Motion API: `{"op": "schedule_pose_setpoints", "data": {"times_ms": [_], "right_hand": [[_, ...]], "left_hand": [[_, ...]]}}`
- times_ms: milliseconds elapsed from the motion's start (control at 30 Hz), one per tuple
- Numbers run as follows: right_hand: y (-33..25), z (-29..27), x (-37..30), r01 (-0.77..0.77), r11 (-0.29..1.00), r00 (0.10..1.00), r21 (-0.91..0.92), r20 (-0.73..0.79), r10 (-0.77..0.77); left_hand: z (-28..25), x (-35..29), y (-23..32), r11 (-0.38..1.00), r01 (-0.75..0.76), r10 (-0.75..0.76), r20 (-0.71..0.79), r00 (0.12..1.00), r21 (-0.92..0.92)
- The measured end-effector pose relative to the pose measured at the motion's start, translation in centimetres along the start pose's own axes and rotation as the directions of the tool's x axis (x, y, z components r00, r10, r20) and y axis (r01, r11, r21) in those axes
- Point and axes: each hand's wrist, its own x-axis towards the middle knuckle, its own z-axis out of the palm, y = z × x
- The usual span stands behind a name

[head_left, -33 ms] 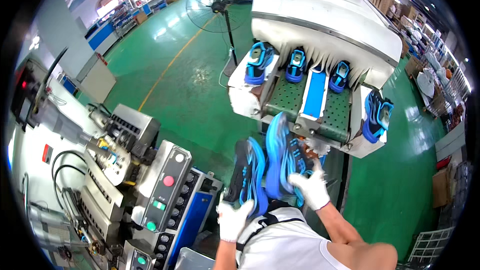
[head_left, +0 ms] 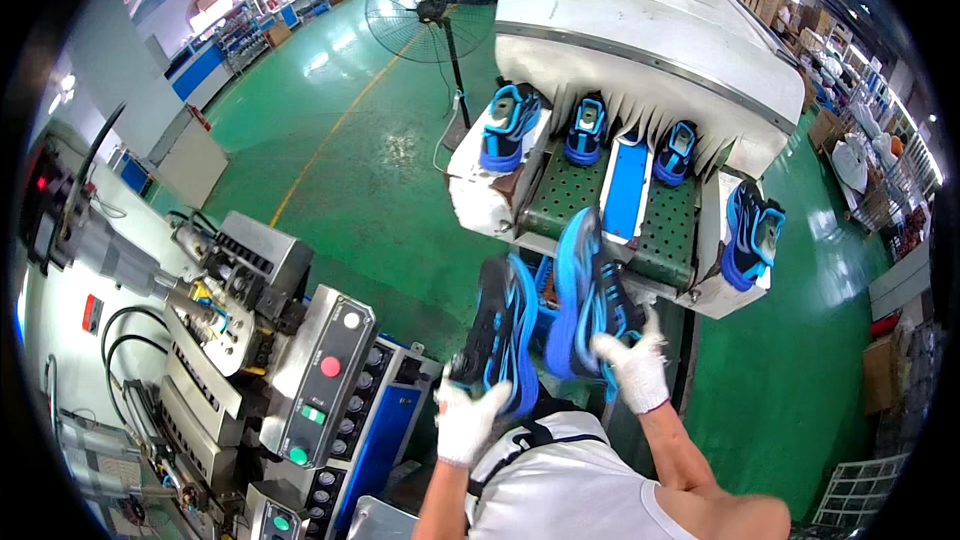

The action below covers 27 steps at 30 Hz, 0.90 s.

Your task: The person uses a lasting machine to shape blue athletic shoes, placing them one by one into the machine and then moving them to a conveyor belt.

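Note:
In my white-gloved left hand (head_left: 468, 422), closed round its lower end, is a black and blue sports shoe (head_left: 492, 325). My right hand (head_left: 637, 365), gloved as well, grips a second, matching sports shoe (head_left: 582, 305) by its lower end. Both shoes are held side by side in front of my body, tilted on their sides with the blue soles turned partly toward each other. A small gap separates them. Just beyond their upper ends is the front of a white conveyor machine (head_left: 640, 45).
Two similar shoes sit on the perforated green belt (head_left: 568, 195), on either side of a blue strip (head_left: 626, 190). Another shoe (head_left: 510, 128) rests on the left ledge, one (head_left: 750, 235) on the right. A control panel (head_left: 322, 380) stands left; a fan (head_left: 432, 10) stands behind.
Both hands have moved slightly away from my body with the shoes. The right shoe has shifted rightward, and the gap between the two has widened.

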Motion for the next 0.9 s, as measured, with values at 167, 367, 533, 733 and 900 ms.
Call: {"op": "schedule_pose_setpoints", "data": {"times_ms": [167,367,533,733,900], "right_hand": [[-4.9,-8.1,10.4,-0.093,0.877,0.94,-0.472,-0.332,-0.079],[-1.1,-6.6,24.1,-0.121,0.718,0.942,-0.686,-0.307,-0.134],[-3.4,-2.6,22.4,0.063,0.541,0.918,-0.839,-0.164,-0.361],[-4.2,12.6,5.7,0.853,0.521,0.482,-0.025,0.423,-0.768],[3.8,22.7,-11.8,0.018,0.997,-0.014,-0.081,0.997,0.082]], "left_hand": [[8.4,16.4,14.3,0.88,-0.28,0.22,0.193,0.956,0.383],[15.8,29.4,19.0,0.714,-0.417,0.221,0.384,0.897,0.563],[11.1,25.2,16.1,0.824,-0.416,0.168,0.534,0.828,0.385],[3.4,5.7,-2.9,0.94,-0.318,0.341,-0.315,0.886,0.123],[-2.6,-28.1,-26.4,0.572,0.804,-0.564,-0.789,0.244,-0.16]]}}
